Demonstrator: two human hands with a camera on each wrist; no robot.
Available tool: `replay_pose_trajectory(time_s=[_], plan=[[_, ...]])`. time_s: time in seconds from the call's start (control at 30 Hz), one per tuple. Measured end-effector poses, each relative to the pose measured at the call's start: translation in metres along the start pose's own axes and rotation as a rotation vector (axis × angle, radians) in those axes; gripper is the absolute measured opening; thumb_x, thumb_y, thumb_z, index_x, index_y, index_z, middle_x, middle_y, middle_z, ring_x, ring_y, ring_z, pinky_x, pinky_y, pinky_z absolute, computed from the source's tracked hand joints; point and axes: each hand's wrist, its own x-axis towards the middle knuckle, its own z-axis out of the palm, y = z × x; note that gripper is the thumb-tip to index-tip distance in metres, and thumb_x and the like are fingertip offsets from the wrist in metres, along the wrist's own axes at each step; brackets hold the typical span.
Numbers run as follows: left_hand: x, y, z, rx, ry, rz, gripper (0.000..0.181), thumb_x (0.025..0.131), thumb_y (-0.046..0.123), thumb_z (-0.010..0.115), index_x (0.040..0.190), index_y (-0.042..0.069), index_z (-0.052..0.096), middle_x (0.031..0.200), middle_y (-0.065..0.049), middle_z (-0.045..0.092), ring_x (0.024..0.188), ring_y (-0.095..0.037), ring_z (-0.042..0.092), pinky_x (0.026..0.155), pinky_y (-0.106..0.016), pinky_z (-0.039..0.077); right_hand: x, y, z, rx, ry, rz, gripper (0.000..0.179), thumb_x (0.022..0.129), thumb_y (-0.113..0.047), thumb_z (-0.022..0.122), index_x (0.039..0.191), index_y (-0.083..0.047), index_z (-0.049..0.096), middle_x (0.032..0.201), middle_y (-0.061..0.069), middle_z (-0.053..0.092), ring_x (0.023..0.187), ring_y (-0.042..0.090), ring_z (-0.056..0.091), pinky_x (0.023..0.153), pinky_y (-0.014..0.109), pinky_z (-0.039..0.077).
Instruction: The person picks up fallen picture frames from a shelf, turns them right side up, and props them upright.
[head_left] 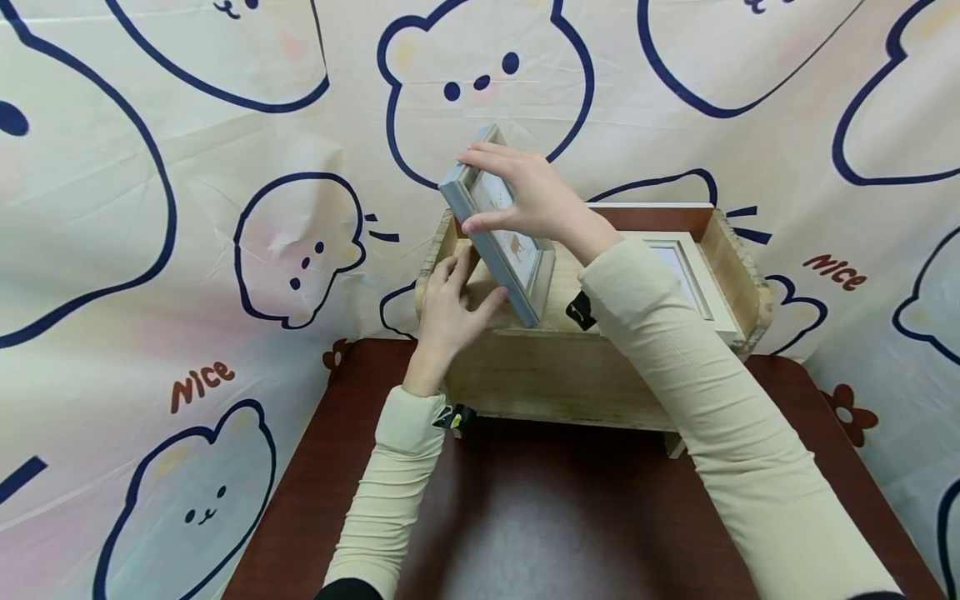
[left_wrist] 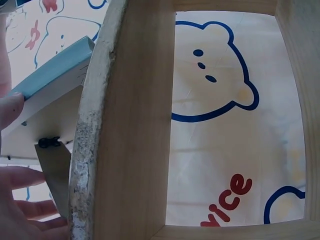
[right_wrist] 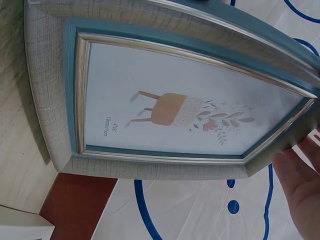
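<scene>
A blue-grey picture frame (head_left: 501,225) with an animal print is held tilted above the wooden shelf's top (head_left: 561,312). My right hand (head_left: 536,196) grips its upper part, thumb on the near edge and fingers across the far side. At the lower part my left hand (head_left: 453,312) has its thumb on the frame's edge and its fingers behind. In the left wrist view, those fingers (left_wrist: 35,220) are at the folding stand (left_wrist: 54,175) on the frame's back. The right wrist view shows the print (right_wrist: 175,107) face on, with right-hand fingers at the frame's end.
A second, white frame (head_left: 712,308) lies on the right of the shelf top, partly behind the right sleeve. Raised side boards (head_left: 742,271) bound the shelf top. The shelf stands on a dark red-brown table (head_left: 555,525), before a bear-print cloth (head_left: 225,133).
</scene>
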Motion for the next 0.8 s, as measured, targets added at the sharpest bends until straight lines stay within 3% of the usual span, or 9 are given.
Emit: replay_pose_trajectory(time_s=[0.1,0.17,0.23,0.33,0.4,0.47,0.63,0.7,0.8], plan=[[-0.001,0.002,0.0,0.032,-0.035,-0.03,0.076,0.082,0.042,0.061,0.143,0.008,0.03,0.135,-0.022,0.035,0.122,-0.039,0.034,0.099,-0.052,0.027,0.001,-0.001,0.001,-0.001,0.003,0.013,0.073,0.076,-0.038,0.072,0.137,-0.012,0.042,0.144,0.007,0.033,0.133,0.018,0.027,0.107,0.035,0.022],[-0.003,0.005,0.002,0.054,-0.006,-0.025,0.076,0.082,0.044,0.061,0.143,0.01,0.03,0.138,-0.024,0.031,0.125,-0.04,0.03,0.099,-0.054,0.026,0.002,-0.001,0.002,-0.001,0.006,0.019,0.073,0.075,-0.038,0.072,0.137,-0.012,0.042,0.144,0.007,0.033,0.133,0.018,0.026,0.107,0.034,0.022],[-0.005,0.008,0.007,0.061,0.076,0.007,0.075,0.08,0.044,0.062,0.14,0.007,0.035,0.136,-0.024,0.033,0.124,-0.04,0.031,0.099,-0.053,0.027,0.002,-0.001,0.002,0.001,0.009,0.022,0.073,0.076,-0.038,0.072,0.137,-0.011,0.042,0.144,0.006,0.033,0.133,0.018,0.026,0.107,0.034,0.021],[-0.007,0.014,0.015,0.032,0.249,0.085,0.07,0.077,0.041,0.067,0.13,0.0,0.046,0.128,-0.022,0.044,0.117,-0.035,0.04,0.096,-0.047,0.034,0.003,-0.001,0.003,0.008,0.02,0.015,0.073,0.075,-0.037,0.072,0.137,-0.011,0.042,0.144,0.006,0.033,0.133,0.018,0.026,0.107,0.034,0.022],[-0.006,0.018,0.02,-0.03,0.329,0.125,0.066,0.077,0.034,0.069,0.126,-0.003,0.048,0.121,-0.02,0.051,0.11,-0.031,0.047,0.093,-0.041,0.039,0.003,0.001,0.003,0.013,0.032,0.002,0.073,0.075,-0.036,0.073,0.136,-0.011,0.043,0.143,0.007,0.034,0.133,0.019,0.027,0.107,0.034,0.022],[-0.006,0.022,0.025,-0.134,0.355,0.14,0.065,0.078,0.027,0.071,0.128,-0.005,0.045,0.115,-0.019,0.055,0.104,-0.028,0.053,0.085,-0.037,0.045,0.003,0.002,0.004,0.012,0.045,-0.016,0.073,0.074,-0.036,0.073,0.136,-0.01,0.043,0.143,0.008,0.035,0.132,0.019,0.028,0.107,0.033,0.023],[-0.006,0.028,0.034,-0.436,0.323,0.122,0.067,0.081,0.009,0.067,0.137,-0.004,0.033,0.107,-0.022,0.061,0.083,-0.026,0.065,0.065,-0.032,0.054,0.002,0.008,0.003,0.042,0.051,-0.055,0.075,0.073,-0.035,0.075,0.136,-0.01,0.042,0.143,0.008,0.035,0.132,0.019,0.027,0.107,0.032,0.022],[-0.008,0.03,0.036,-0.507,0.314,0.111,0.068,0.082,0.005,0.065,0.139,-0.003,0.029,0.101,-0.023,0.063,0.074,-0.026,0.066,0.059,-0.032,0.054,0.002,0.012,0.002,0.081,0.043,-0.057,0.077,0.073,-0.033,0.076,0.137,-0.009,0.041,0.143,0.007,0.035,0.131,0.018,0.029,0.105,0.033,0.025],[-0.009,0.033,0.038,-0.54,0.317,0.094,0.068,0.083,0.002,0.063,0.14,-0.005,0.027,0.091,-0.023,0.065,0.065,-0.027,0.066,0.053,-0.033,0.053,0.003,0.017,-0.002,0.116,0.036,-0.078,0.078,0.073,-0.029,0.077,0.138,-0.008,0.039,0.142,0.008,0.036,0.129,0.019,0.031,0.103,0.035,0.029]])
